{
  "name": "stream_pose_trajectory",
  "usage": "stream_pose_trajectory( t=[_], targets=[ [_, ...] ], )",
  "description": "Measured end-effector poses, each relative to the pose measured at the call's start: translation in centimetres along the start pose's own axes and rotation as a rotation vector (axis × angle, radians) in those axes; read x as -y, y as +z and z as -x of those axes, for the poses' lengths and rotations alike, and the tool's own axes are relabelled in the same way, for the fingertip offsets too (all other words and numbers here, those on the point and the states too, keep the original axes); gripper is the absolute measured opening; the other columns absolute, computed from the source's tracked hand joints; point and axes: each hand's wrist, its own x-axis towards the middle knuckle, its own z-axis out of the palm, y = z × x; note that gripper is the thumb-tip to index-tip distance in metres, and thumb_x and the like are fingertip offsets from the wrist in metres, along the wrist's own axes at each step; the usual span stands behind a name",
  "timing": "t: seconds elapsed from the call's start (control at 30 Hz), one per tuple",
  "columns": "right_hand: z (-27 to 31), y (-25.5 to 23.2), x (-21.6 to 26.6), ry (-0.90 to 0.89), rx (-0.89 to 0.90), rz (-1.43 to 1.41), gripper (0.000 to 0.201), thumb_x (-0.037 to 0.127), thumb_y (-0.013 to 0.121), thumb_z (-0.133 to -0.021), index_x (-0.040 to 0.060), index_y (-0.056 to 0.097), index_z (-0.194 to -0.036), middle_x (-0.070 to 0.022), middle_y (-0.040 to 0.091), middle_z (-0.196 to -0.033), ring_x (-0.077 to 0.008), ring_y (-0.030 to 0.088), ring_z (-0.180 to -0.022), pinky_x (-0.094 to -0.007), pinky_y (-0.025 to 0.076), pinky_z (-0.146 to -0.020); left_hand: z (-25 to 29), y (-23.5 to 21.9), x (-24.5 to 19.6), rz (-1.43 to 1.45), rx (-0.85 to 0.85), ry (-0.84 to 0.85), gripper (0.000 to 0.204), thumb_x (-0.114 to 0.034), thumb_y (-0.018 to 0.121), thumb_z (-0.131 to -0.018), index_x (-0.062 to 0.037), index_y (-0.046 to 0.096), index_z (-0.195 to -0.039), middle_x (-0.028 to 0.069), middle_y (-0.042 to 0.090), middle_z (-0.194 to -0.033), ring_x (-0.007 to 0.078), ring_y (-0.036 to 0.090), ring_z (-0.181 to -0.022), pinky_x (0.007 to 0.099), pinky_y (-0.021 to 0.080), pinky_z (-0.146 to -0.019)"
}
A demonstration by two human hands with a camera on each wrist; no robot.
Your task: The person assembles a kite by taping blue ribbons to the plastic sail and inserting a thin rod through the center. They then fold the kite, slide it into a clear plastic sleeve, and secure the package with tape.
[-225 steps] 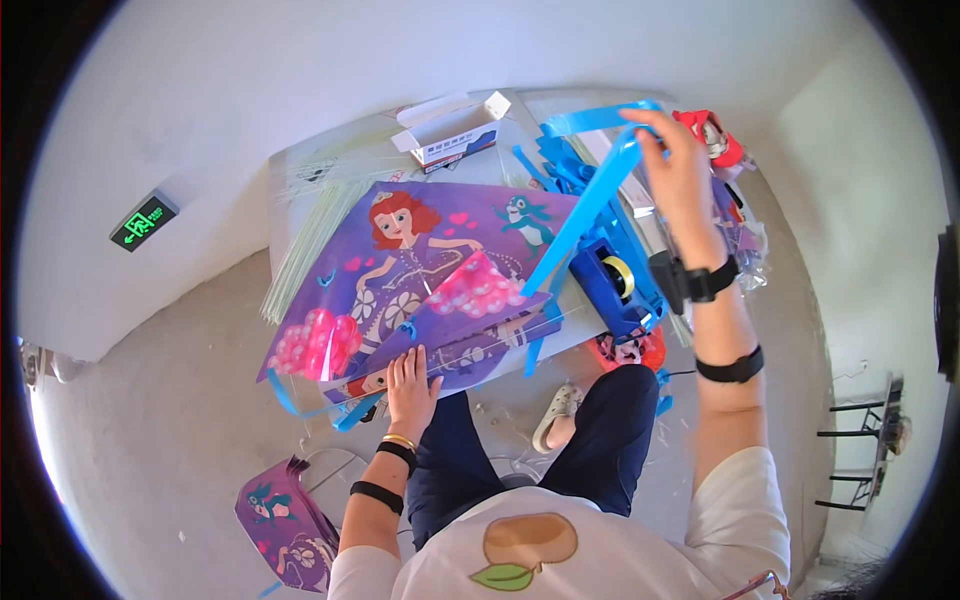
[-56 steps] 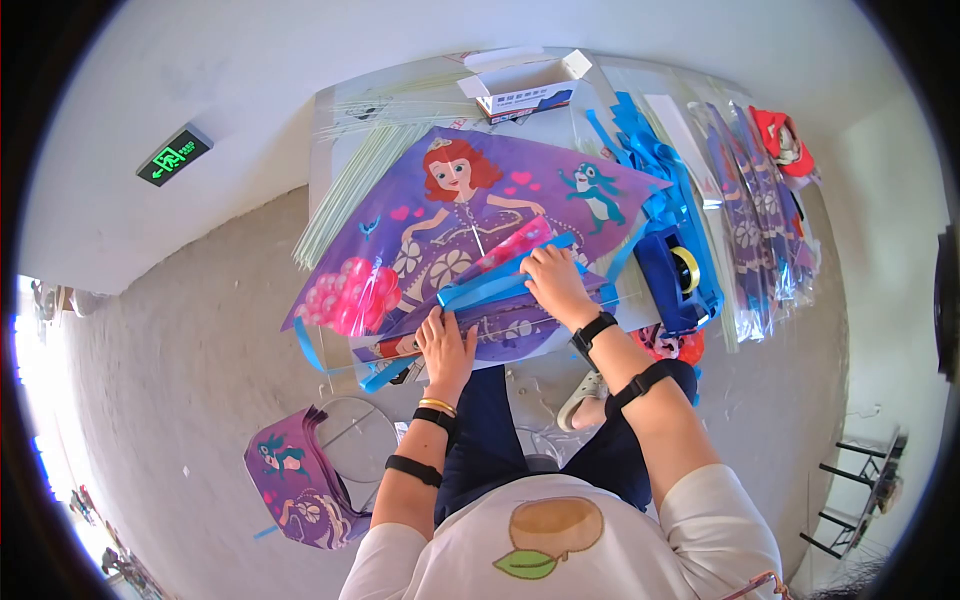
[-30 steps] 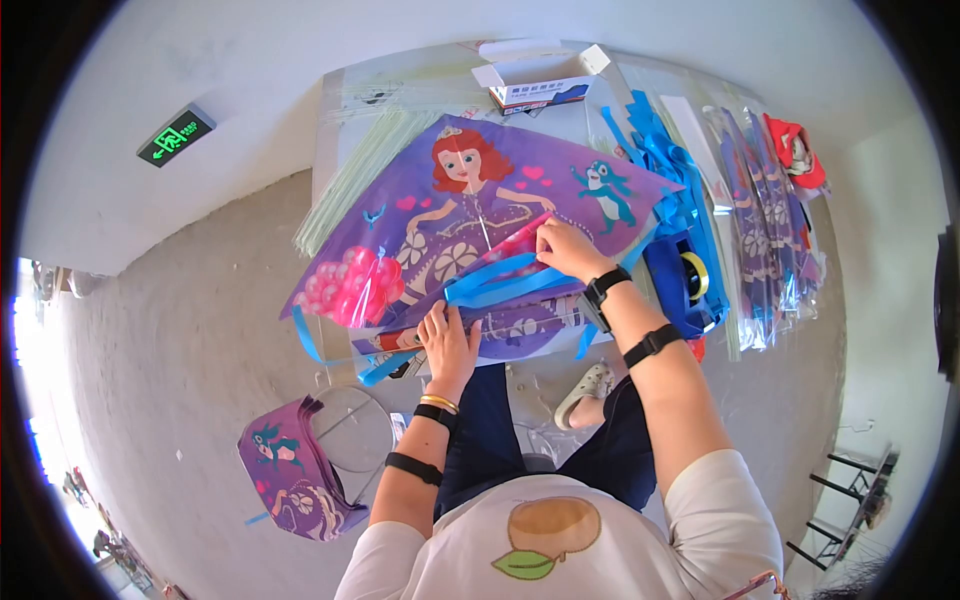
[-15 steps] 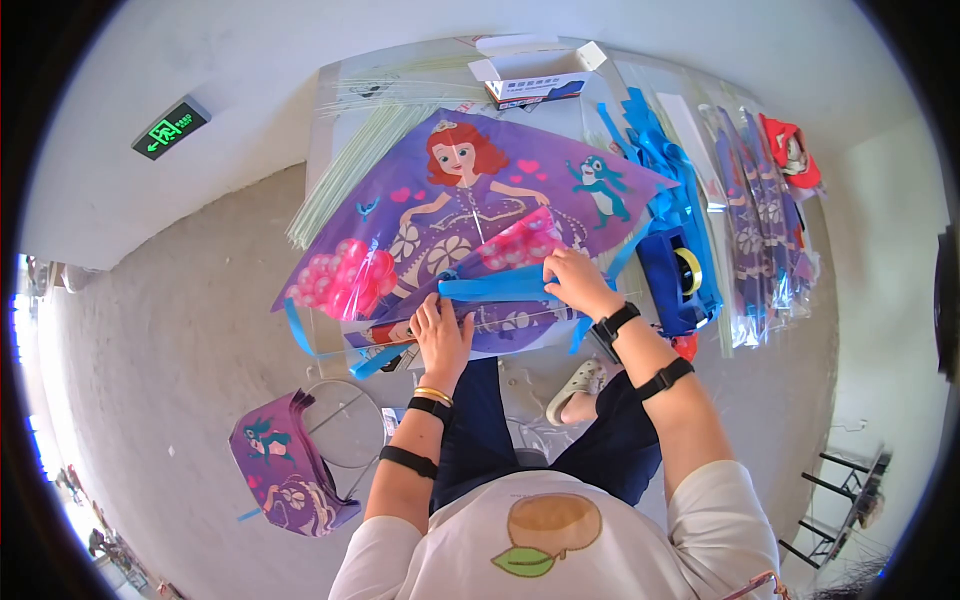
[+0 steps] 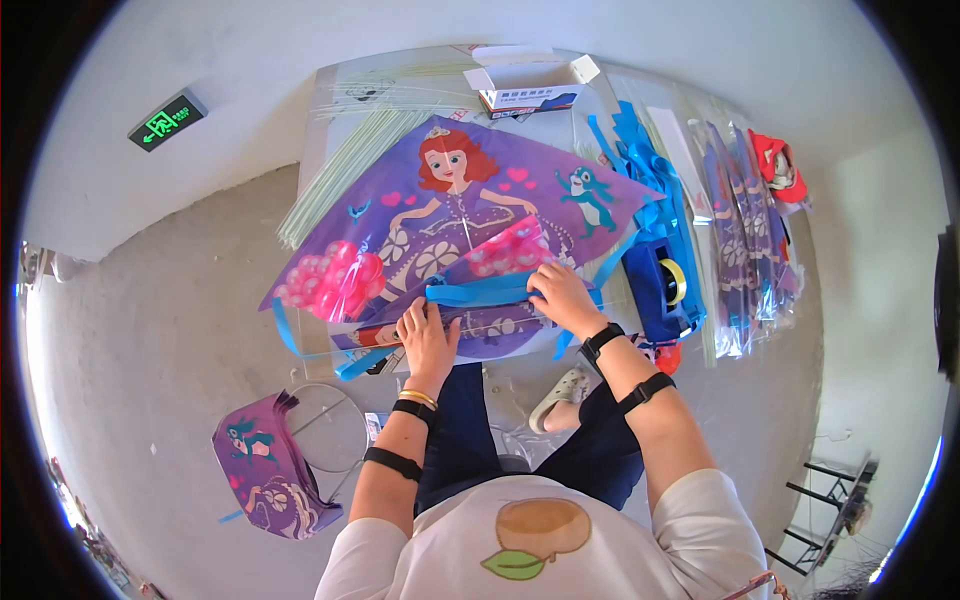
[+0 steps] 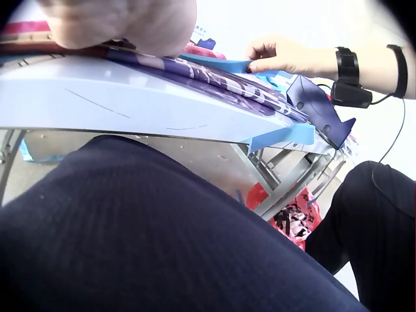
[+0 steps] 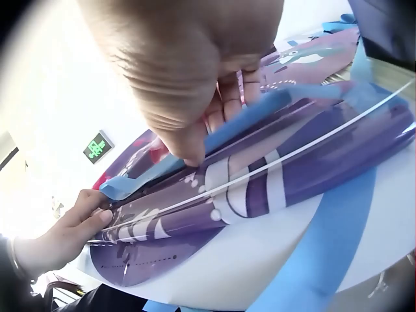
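A purple kite (image 5: 462, 205) printed with a red-haired princess lies on the table, its lower part folded over in a roll. Across the fold runs a flat blue ribbon (image 5: 480, 291). My left hand (image 5: 428, 345) presses the kite at the ribbon's left end with fingers extended. Further right, my right hand (image 5: 565, 300) pinches the ribbon between thumb and fingers. From the right wrist view, the ribbon (image 7: 247, 117) stretches taut under the right hand, and the left hand (image 7: 68, 231) rests at its far end. In the left wrist view, the right hand (image 6: 279, 57) holds it just above the kite.
A blue tape dispenser (image 5: 655, 285) stands right of the kite, beside a heap of blue ribbons (image 5: 635, 150). Wrapped kites (image 5: 745, 245) lie further right. Thin pale rods (image 5: 345, 180) and an open box (image 5: 530, 85) sit behind. More kite sheets (image 5: 275, 465) hang at lower left.
My right hand has come down from the upper right, bringing the ribbon over the fold. Lately it moved slightly toward me and the ribbon straightened. The left hand stays on the kite.
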Motion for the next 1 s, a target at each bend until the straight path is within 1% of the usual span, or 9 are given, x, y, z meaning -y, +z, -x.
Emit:
stream_pose_trajectory(
  t=[0.1,0.17,0.3,0.5,0.6,0.67,0.7,0.8,1.0],
  targets=[
    [-1.1,-1.8,0.3,-0.095,-0.05,0.095,0.013,0.014,0.073,-0.082,0.012,0.061,-0.087,-0.0032,0.055,-0.091,-0.0256,0.056,-0.096,-0.0399,0.046,-0.083,0.0,0.1,0.1,0.02,0.006,-0.007,0.057,-0.033,0.069,-0.09,0.0034,0.054,-0.132,0.0171,0.048,-0.131,0.0349,0.046,-0.123,0.0495,0.032,-0.107],
    [-2.1,-2.9,0.6,-0.156,-0.258,0.218,0.01,0.012,0.071,-0.082,0.0122,0.062,-0.084,-0.0027,0.054,-0.088,-0.024,0.055,-0.092,-0.0377,0.046,-0.079,0.0,0.3,0.3,0.018,0.015,-0.006,0.057,-0.033,0.069,-0.09,0.0033,0.054,-0.131,0.0171,0.048,-0.131,0.0349,0.046,-0.123,0.0494,0.032,-0.108],
    [-2.1,-1.3,-0.7,-0.159,-0.26,0.342,0.01,0.012,0.072,-0.081,0.0121,0.063,-0.086,-0.0027,0.054,-0.089,-0.0238,0.054,-0.09,-0.0376,0.046,-0.078,0.0,0.3,0.4,0.007,0.014,-0.01,0.058,-0.034,0.068,-0.091,0.0034,0.053,-0.132,0.0173,0.048,-0.131,0.035,0.045,-0.124,0.0493,0.032,-0.108],
    [0.1,-0.9,1.0,-0.058,-0.204,0.132,0.018,0.016,0.07,-0.086,0.0084,0.068,-0.102,-0.0043,0.055,-0.095,-0.0258,0.055,-0.093,-0.041,0.047,-0.08,0.2,0.2,0.4,0.008,0.005,-0.004,0.058,-0.034,0.067,-0.091,0.0039,0.052,-0.133,0.0179,0.048,-0.132,0.0354,0.046,-0.124,0.0493,0.032,-0.108],
    [0.3,-0.6,2.9,-0.011,-0.152,0.06,0.026,0.017,0.068,-0.09,0.0059,0.068,-0.113,-0.006,0.059,-0.105,-0.0274,0.057,-0.102,-0.0425,0.048,-0.087,0.1,0.1,0.2,0.007,0.003,-0.008,0.057,-0.034,0.067,-0.092,0.0038,0.053,-0.132,0.0181,0.049,-0.132,0.0354,0.046,-0.124,0.0492,0.032,-0.108],
    [-0.3,0.2,4.8,-0.106,-0.136,0.013,0.037,0.017,0.067,-0.091,0.0044,0.064,-0.126,-0.0091,0.059,-0.128,-0.0283,0.055,-0.12,-0.0429,0.045,-0.101,0.1,0.2,0.3,0.011,0.007,-0.01,0.057,-0.034,0.067,-0.091,0.0036,0.054,-0.132,0.018,0.049,-0.132,0.0353,0.046,-0.124,0.0491,0.033,-0.107],
    [-0.7,0.6,5.6,-0.111,-0.138,0.009,0.037,0.017,0.067,-0.091,0.0044,0.064,-0.126,-0.0091,0.059,-0.128,-0.0283,0.055,-0.12,-0.0429,0.045,-0.101,0.1,0.2,0.4,0.005,0.005,-0.012,0.057,-0.034,0.067,-0.091,0.0036,0.054,-0.132,0.018,0.049,-0.132,0.0353,0.046,-0.124,0.0491,0.033,-0.107],
    [-1.3,2.4,6.9,-0.112,-0.042,-0.015,0.059,0.014,0.066,-0.092,0.0054,0.048,-0.147,-0.0097,0.042,-0.156,-0.0297,0.04,-0.143,-0.0456,0.035,-0.117,0.2,0.5,0.4,0.015,0.004,-0.02,0.056,-0.035,0.067,-0.091,0.0033,0.054,-0.13,0.0177,0.05,-0.132,0.0352,0.046,-0.124,0.0492,0.032,-0.107],
    [-1.2,5.1,6.9,0.052,-0.064,0.049,0.063,0.019,0.062,-0.096,0.0081,0.039,-0.154,-0.0068,0.037,-0.16,-0.0292,0.035,-0.146,-0.0481,0.027,-0.122,0.1,0.6,0.4,0.02,-0.002,-0.031,0.056,-0.035,0.068,-0.091,0.0027,0.055,-0.13,0.0177,0.05,-0.132,0.0351,0.046,-0.125,0.0494,0.032,-0.109]
  ],
)
